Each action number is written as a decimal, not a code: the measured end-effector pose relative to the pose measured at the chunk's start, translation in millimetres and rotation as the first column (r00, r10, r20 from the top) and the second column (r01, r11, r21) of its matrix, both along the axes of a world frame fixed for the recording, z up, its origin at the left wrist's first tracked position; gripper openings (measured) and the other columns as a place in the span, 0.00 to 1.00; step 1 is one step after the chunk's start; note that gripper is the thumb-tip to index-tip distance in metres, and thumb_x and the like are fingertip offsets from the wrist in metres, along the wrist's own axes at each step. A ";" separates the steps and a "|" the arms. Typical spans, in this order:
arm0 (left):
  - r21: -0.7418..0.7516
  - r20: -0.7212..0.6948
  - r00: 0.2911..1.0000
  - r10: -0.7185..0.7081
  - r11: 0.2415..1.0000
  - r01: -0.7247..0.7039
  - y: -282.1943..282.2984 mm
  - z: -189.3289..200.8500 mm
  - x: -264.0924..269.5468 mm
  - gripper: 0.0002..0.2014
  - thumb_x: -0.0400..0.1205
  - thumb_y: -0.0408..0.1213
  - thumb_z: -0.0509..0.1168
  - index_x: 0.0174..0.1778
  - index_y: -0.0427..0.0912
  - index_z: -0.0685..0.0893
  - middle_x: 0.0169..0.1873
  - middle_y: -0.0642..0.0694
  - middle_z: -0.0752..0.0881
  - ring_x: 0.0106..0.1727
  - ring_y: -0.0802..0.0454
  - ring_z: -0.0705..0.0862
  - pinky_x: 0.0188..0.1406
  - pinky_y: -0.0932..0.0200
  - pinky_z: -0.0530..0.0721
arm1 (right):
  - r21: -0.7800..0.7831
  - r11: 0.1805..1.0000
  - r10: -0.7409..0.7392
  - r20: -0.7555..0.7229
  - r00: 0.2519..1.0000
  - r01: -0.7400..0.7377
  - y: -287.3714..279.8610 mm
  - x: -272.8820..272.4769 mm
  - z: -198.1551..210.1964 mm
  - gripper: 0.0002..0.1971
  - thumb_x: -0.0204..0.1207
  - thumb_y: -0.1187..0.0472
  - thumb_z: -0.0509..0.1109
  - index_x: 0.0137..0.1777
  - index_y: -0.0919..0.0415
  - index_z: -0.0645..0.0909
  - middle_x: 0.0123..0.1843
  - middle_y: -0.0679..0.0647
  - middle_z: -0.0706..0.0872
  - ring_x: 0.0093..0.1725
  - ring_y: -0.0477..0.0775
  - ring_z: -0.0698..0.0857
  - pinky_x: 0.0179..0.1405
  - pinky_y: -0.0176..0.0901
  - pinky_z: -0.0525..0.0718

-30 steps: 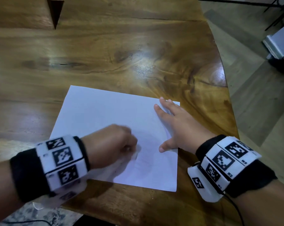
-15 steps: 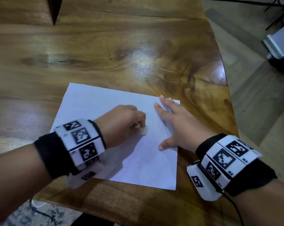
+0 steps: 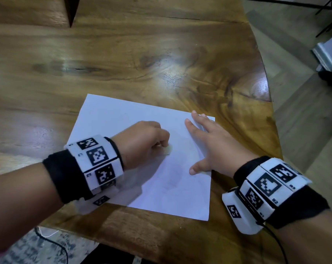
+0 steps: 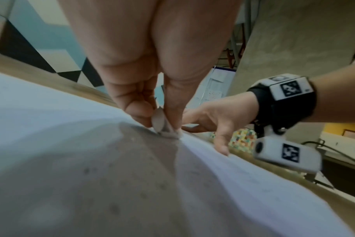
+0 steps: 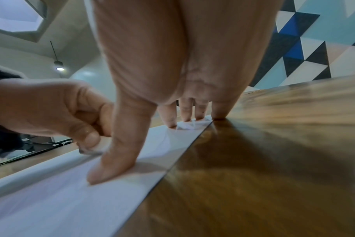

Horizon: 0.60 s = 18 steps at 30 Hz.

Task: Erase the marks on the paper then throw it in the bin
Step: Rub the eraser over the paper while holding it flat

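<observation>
A white sheet of paper [image 3: 111,121] lies flat on the wooden table [image 3: 142,54], near its front right edge. Faint grey smudges [image 3: 172,180] show on its lower middle. My left hand [image 3: 148,141] pinches a small white eraser [image 3: 167,149] and presses it onto the sheet's middle; the left wrist view has the eraser [image 4: 159,121] between thumb and fingers, its tip on the paper [image 4: 51,128]. My right hand [image 3: 205,147] lies flat with spread fingers on the sheet's right edge; in the right wrist view its thumb [image 5: 116,160] and fingertips press the paper [image 5: 71,200].
The table's curved right edge [image 3: 270,115] drops to a grey floor [image 3: 304,130]. A dark notch [image 3: 70,8] cuts into the table at the far left. A cable [image 3: 52,242] lies on patterned floor below the front edge. No bin is in view.
My left hand slid the eraser up the sheet from the lower middle, then a little back down. The right hand kept its place on the paper's right edge.
</observation>
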<state>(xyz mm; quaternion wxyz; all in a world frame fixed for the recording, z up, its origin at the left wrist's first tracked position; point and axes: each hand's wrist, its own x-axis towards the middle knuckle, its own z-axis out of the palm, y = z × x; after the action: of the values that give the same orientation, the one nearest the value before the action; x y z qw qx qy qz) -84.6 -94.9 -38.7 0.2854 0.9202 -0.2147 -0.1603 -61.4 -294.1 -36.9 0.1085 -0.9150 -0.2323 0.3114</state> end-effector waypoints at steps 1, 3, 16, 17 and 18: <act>0.010 -0.006 0.999 -0.034 0.999 0.034 -0.2 0.0 -7.6 0.10 0.75 0.43 0.64 0.29 0.44 0.79 0.29 0.50 0.74 0.30 0.51 0.73 0.33 0.62 0.69 | 0.004 1.000 -0.001 -0.001 1.000 0.001 -0.4 0.4 -0.1 0.60 0.60 0.46 0.81 0.82 0.48 0.40 0.83 0.43 0.32 0.82 0.44 0.34 0.77 0.35 0.44; 0.065 -0.034 0.992 -0.122 0.990 0.124 9.4 -5.4 -29.5 0.09 0.74 0.42 0.62 0.29 0.46 0.78 0.26 0.56 0.71 0.28 0.58 0.72 0.34 0.62 0.69 | 0.009 1.000 -0.006 -0.004 1.000 0.006 -0.8 0.7 -0.3 0.60 0.60 0.47 0.81 0.82 0.48 0.40 0.83 0.42 0.32 0.82 0.44 0.34 0.77 0.35 0.44; 0.143 -0.082 0.971 -0.224 0.962 0.234 16.8 -11.2 -43.0 0.07 0.73 0.34 0.67 0.29 0.45 0.82 0.27 0.58 0.75 0.32 0.52 0.78 0.33 0.65 0.71 | 0.010 1.000 -0.015 -0.010 1.000 0.015 -1.1 0.2 -1.3 0.60 0.60 0.47 0.81 0.82 0.48 0.40 0.83 0.42 0.32 0.82 0.43 0.34 0.80 0.38 0.46; 0.174 -0.059 0.961 -0.271 0.945 0.277 21.6 -10.9 -49.6 0.09 0.72 0.33 0.68 0.26 0.45 0.81 0.24 0.59 0.76 0.29 0.55 0.77 0.34 0.62 0.72 | 0.013 1.000 -0.016 -0.011 1.000 0.016 -1.1 0.3 -1.5 0.61 0.59 0.47 0.82 0.82 0.47 0.41 0.83 0.42 0.32 0.82 0.43 0.34 0.80 0.38 0.46; 0.146 -0.052 0.964 -0.260 0.953 0.265 24.4 -12.7 -52.1 0.10 0.71 0.31 0.68 0.24 0.45 0.80 0.22 0.59 0.77 0.28 0.59 0.76 0.34 0.63 0.73 | 0.015 1.000 -0.018 -0.011 1.000 0.018 -1.1 0.3 -1.3 0.61 0.59 0.47 0.82 0.82 0.47 0.41 0.83 0.42 0.32 0.82 0.43 0.34 0.79 0.38 0.46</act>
<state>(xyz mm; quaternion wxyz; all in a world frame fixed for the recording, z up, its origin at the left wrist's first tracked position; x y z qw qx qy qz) -136.7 -70.5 -51.5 0.1942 0.8998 -0.3176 -0.2274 -61.1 -295.2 -38.3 0.1196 -0.9145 -0.2260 0.3136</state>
